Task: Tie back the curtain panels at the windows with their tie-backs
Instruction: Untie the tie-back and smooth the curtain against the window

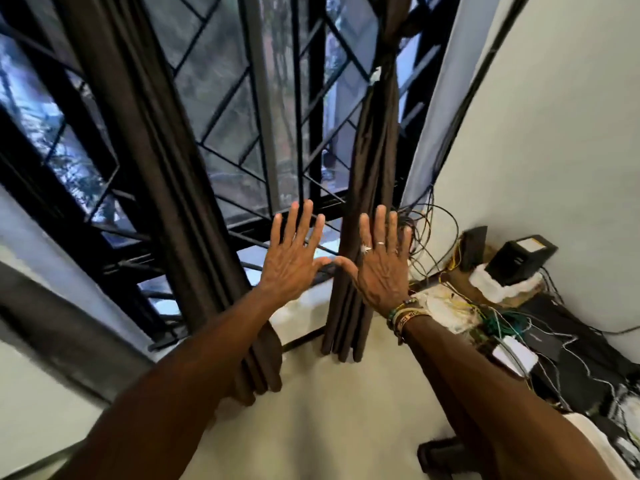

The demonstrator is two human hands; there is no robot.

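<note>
— Left hand (pixel 294 261) and right hand (pixel 381 271): what are they doing?

— Both are reaching up at centre frame, backs facing the camera, fingers straight and fanned wide, thumb tips nearly meeting. Neither is gripping anything.

— Are they touching a curtain?

— The right hand is overlapping the right curtain panel (pixel 374 161) in the picture, but I cannot tell whether it is making contact. The left hand is hovering in front of the black window grille (pixel 242 174), between the two panels.

— Where are the panels hanging?

— The right curtain panel is running from the upper right down to centre frame as a narrow brown rope of cloth. High up, what looks like a tie-back (pixel 382 69) is cinching it, which is likely why it is hanging so slim and leaving the glass uncovered. The left curtain panel (pixel 156 150) is falling from the upper left to lower centre in looser folds, with no tie-back showing on it.

— So what is remaining?

— Judging by that, the right side is looking finished and the left panel is waiting to be gathered. Spread, unloaded hands suggest a pause, not a grasp.

— Anything nearby?

— Tangled wires (pixel 426 230) and a black box (pixel 519 258) are sitting at middle right against the white wall.
</note>
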